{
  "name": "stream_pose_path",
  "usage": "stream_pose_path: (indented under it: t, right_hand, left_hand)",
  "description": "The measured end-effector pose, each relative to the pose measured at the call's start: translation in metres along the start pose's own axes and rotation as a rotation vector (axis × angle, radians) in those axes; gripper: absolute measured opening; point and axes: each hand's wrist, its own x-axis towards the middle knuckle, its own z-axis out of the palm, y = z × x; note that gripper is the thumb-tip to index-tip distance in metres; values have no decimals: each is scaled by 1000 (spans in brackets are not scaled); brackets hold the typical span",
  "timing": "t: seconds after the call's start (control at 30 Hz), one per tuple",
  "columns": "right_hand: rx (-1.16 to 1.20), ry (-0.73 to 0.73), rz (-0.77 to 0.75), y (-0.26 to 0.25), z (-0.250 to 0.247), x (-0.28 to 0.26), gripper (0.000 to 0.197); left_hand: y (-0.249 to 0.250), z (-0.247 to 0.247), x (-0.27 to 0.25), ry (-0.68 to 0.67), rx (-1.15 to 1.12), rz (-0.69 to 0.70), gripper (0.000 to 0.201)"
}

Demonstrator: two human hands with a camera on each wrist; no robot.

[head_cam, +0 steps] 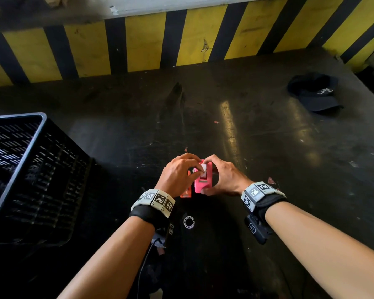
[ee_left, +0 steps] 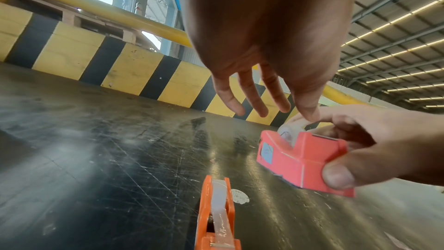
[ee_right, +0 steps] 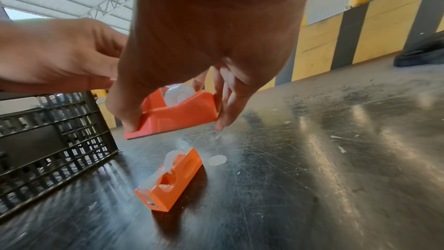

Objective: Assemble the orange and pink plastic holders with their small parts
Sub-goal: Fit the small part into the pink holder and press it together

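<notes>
Raised just above the tabletop (head_cam: 268, 130), the pink holder (head_cam: 201, 184) sits gripped end-to-end in the right hand (head_cam: 225, 178), long axis pointing away, while left fingers (head_cam: 195, 167) pinch the white roll (head_cam: 203, 169) in its top slot from directly above.

The pink holder (head_cam: 201, 180) between the two hands looks like smooth moulded plastic with a soft sheen, and it carries a small paper-like label on the side facing the left wrist. The roll (ee_right: 179, 93) seated in it is pale, translucent and glossy. The orange holder (ee_right: 168, 180), lying just below the left hand (head_cam: 178, 175), is the same smooth, slightly shiny plastic, with a clear glossy strip along its top. The table (head_cam: 268, 147) under both hands is dark, scratched and scuffed, yet reflective where light hits it. Left of the left hand, the crate (head_cam: 30, 180) is matt black slotted plastic. Far beyond the right hand (head_cam: 225, 178), the cap (head_cam: 315, 93) is matt dark cloth.
</notes>
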Motion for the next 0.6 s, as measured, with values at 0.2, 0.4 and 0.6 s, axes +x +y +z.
stream_pose_path:
  t: [0.2, 0.4, 0.6]
  right_hand:
    - [37, 7, 25, -1, -5, 5, 91]
    - [125, 23, 60, 2, -8, 6, 81]
    - [240, -50, 102, 3, -10, 7, 88]
  left_hand:
    - [4, -4, -15, -46, 60, 23, 11]
    - [6, -5, -26, -38, -4, -29, 10]
    - [7, -3, -27, -68, -21, -87, 12]
